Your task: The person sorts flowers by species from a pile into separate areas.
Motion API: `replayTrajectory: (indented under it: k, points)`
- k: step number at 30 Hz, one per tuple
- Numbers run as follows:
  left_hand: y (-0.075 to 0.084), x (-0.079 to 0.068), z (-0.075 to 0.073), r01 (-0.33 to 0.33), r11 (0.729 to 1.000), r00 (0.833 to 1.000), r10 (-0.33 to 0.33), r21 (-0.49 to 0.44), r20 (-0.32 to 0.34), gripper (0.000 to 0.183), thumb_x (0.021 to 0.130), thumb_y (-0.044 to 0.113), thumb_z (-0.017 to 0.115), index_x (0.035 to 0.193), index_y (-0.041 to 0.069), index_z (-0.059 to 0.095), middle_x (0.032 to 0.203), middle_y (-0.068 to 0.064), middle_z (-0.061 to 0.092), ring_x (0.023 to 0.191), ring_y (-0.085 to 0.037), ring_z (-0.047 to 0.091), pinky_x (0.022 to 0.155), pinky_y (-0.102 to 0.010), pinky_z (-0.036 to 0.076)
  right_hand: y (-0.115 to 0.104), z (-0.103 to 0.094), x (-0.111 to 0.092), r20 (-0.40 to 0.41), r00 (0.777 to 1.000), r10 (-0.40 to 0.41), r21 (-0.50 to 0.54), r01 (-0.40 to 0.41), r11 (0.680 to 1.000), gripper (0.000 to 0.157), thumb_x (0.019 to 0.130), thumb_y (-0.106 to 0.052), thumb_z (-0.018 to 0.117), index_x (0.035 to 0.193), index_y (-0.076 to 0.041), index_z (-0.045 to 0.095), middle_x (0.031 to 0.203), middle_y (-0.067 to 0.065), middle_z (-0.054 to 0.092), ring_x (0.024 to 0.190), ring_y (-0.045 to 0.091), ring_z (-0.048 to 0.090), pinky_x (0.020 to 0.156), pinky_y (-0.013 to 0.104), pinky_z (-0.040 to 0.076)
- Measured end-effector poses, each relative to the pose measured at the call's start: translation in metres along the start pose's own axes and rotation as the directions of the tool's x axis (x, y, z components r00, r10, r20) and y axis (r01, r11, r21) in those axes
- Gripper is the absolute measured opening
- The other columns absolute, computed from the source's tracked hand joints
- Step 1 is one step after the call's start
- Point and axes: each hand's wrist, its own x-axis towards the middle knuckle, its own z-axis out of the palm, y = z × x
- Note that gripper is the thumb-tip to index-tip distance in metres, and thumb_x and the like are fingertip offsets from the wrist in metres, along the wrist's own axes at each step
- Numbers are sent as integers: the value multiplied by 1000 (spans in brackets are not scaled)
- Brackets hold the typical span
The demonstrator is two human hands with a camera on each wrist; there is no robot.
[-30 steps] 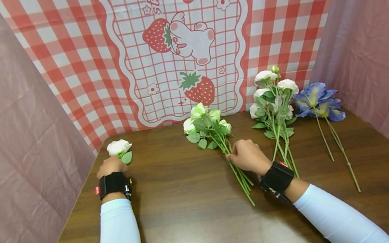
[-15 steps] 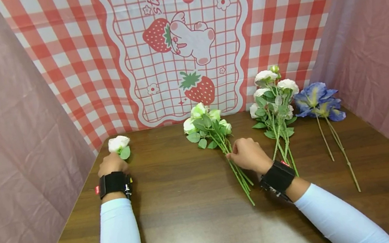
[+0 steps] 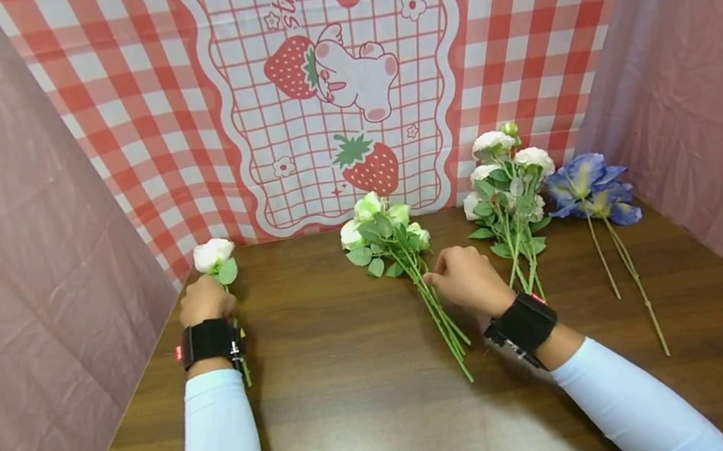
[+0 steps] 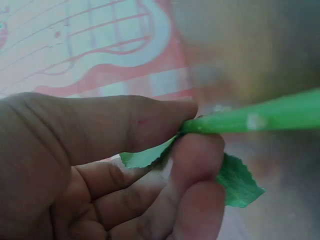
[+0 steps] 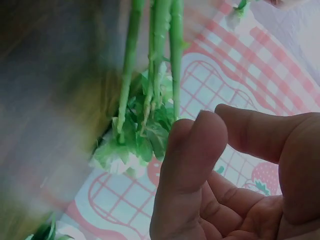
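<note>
At the table's left, my left hand (image 3: 207, 299) pinches the stem of a single white rose (image 3: 213, 254) with a green leaf below its bloom. The left wrist view shows the green stem (image 4: 270, 116) between thumb and index fingertip, leaves behind them. A bunch of pale green-white roses (image 3: 370, 213) lies in the middle of the table, stems toward me. My right hand (image 3: 468, 280) is just right of those stems, holding nothing. Its thumb and index finger are loosely bent in the right wrist view, with the bunch's stems (image 5: 161, 50) beyond them.
Several white roses (image 3: 536, 158) with leafy stems lie at the right rear, partly behind my right hand. Blue flowers (image 3: 580, 179) with long stems lie farther right. A checked strawberry cloth (image 3: 500, 29) hangs behind the wooden table (image 3: 335, 383); pink drapes (image 3: 1, 276) flank it.
The single white rose has tilted up and shifted slightly back and left, with its stem now showing below my left wrist. My right hand has let go of the bunch's stems and moved slightly right.
</note>
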Motion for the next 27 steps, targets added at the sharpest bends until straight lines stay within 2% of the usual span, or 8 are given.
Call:
replayTrajectory:
  k: [5, 9, 13, 16, 22, 27]
  points:
    - [10, -10, -16, -64, 998, 993, 61, -24, -97, 12, 72, 8, 66, 77, -3, 65, 110, -39, 63, 99, -54, 63, 74, -59, 54, -3, -7, -1, 1, 1000, 15, 1, -15, 1000, 29, 95, -33, 73, 82, -8, 73, 78, 6, 69, 64, 20, 61, 60, 37, 49]
    - [18, -15, -26, -137, 989, 979, 128, -50, -160, 21, 81, 16, 71, 72, 0, 61, 94, -31, 64, 91, -48, 64, 76, -58, 53, -6, -12, -2, -4, 1000, 3, -1, -3, 1000, 29, 96, -34, 73, 86, -6, 74, 80, 6, 70, 62, 19, 60, 59, 35, 48]
    - [30, -22, -36, -227, 971, 955, 205, -82, -216, 29, 86, 21, 75, 70, 3, 59, 77, -16, 58, 78, -38, 59, 68, -50, 50, -9, -17, -3, -13, 1000, -16, -3, 16, 1000, 30, 97, -35, 72, 88, -5, 74, 78, 6, 69, 61, 18, 59, 57, 34, 48]
    - [42, -30, -43, -277, 957, 937, 249, -90, -245, 29, 87, 22, 74, 70, 4, 58, 70, -9, 52, 72, -32, 53, 61, -43, 44, -13, -21, -4, -23, 999, -29, 6, 29, 1000, 30, 97, -34, 72, 90, -5, 73, 74, 4, 68, 60, 17, 58, 56, 33, 47]
    - [69, -53, -52, -350, 932, 905, 311, -90, -292, 28, 91, 21, 72, 73, 4, 60, 69, -7, 50, 69, -28, 51, 58, -39, 41, -21, -26, -9, -50, 996, -68, 20, 69, 997, 28, 97, -31, 72, 93, -4, 73, 69, 1, 65, 57, 16, 57, 53, 32, 46]
    - [90, -67, -50, -413, 906, 866, 361, -87, -347, 34, 93, 20, 72, 70, 6, 53, 63, -5, 42, 63, -24, 44, 56, -36, 36, -30, -31, -15, -70, 992, -103, 29, 105, 994, 27, 97, -30, 72, 96, -3, 73, 66, 0, 63, 55, 14, 56, 53, 32, 46]
